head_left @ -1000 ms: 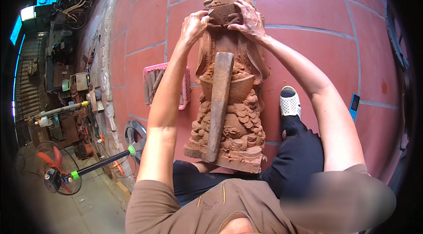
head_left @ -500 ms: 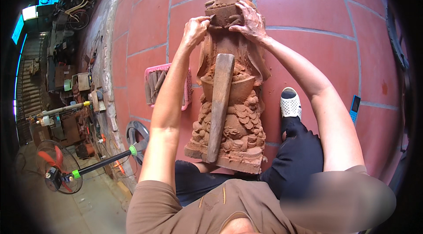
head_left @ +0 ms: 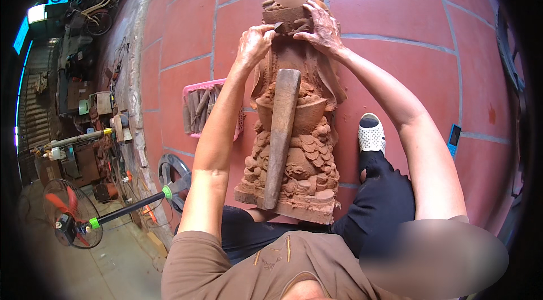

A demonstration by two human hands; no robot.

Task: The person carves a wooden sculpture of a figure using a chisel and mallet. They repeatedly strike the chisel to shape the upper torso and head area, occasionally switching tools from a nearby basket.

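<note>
A tall reddish-brown wood carving (head_left: 300,170) lies on its back between my legs, its far end away from me. My left hand (head_left: 255,45) is closed, pinching a small dark pointed piece (head_left: 278,27) against the carved block near the far end. Most of that piece is hidden by my fingers. My right hand (head_left: 323,29) grips the right side of the same part, thumb and fingers apart across it. Along the carving's middle lies a long tapered wooden mallet (head_left: 283,136), touched by neither hand.
A pink basket (head_left: 186,88) of chisel-like tools stands left of the carving, partly behind my left forearm. A fan (head_left: 70,218) on a pole, clutter and a bicycle (head_left: 104,0) are farther left. A blue phone (head_left: 453,139) lies right on the red tiles (head_left: 396,74).
My left hand has shifted slightly to the right and down, so the small piece's tip sits farther in on the block. The right hand stays in place.
</note>
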